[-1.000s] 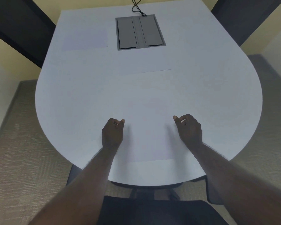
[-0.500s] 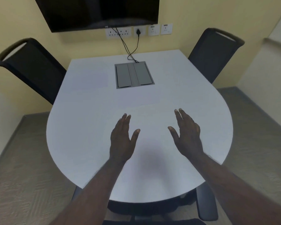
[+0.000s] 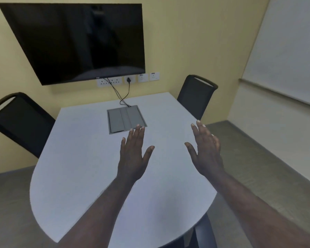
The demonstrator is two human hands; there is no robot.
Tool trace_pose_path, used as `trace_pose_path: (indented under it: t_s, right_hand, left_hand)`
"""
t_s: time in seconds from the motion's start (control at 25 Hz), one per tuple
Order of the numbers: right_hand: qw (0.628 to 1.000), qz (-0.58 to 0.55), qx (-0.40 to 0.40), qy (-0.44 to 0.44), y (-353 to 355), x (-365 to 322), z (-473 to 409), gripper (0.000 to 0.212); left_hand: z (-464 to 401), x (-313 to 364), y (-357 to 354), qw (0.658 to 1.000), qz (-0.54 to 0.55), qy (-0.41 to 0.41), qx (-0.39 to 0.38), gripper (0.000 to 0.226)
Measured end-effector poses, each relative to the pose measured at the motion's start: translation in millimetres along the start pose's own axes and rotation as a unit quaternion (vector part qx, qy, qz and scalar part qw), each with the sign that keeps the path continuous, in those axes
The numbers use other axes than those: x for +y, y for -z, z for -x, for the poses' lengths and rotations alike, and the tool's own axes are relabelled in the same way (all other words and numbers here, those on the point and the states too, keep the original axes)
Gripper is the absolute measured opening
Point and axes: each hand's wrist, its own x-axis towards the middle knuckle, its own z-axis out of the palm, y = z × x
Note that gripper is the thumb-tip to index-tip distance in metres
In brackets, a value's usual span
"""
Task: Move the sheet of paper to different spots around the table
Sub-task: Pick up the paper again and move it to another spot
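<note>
Paper is nowhere I can pick out against the white bench (image 3: 75,158). My left hand (image 3: 132,158) and right hand (image 3: 207,153) hover above it, fingers (image 3: 137,133) straight and spread apart, holding nothing. Beyond the fingertips a grey cable hatch (image 3: 125,119) sits in the bench; two black chairs (image 3: 196,95) and a wall screen (image 3: 79,42) lie further out.

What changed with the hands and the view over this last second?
Both hands went from loosely curled at the sheet's sides to flat and spread: the left hand and right hand are now raised toward the grey cable hatch. The view tilted up. The white table and hatch stayed put.
</note>
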Motion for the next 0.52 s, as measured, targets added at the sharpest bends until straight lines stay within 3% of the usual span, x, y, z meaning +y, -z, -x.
trace_pose_path:
  t_s: [0.2, 0.52]
  right_hand:
    - [0.999, 0.016, 0.039, -0.026, 51.3, 50.8, -4.9, 0.058]
    - [0.998, 0.053, 0.026, -0.034, 129.9, 176.6, 9.4, 0.062]
  left_hand:
    - [-18.7, 62.2, -14.8, 0.999, 0.003, -0.033, 0.009, 0.066]
    - [-22.6, 188.3, -80.8, 0.999, 0.001, -0.038, 0.022, 0.065]
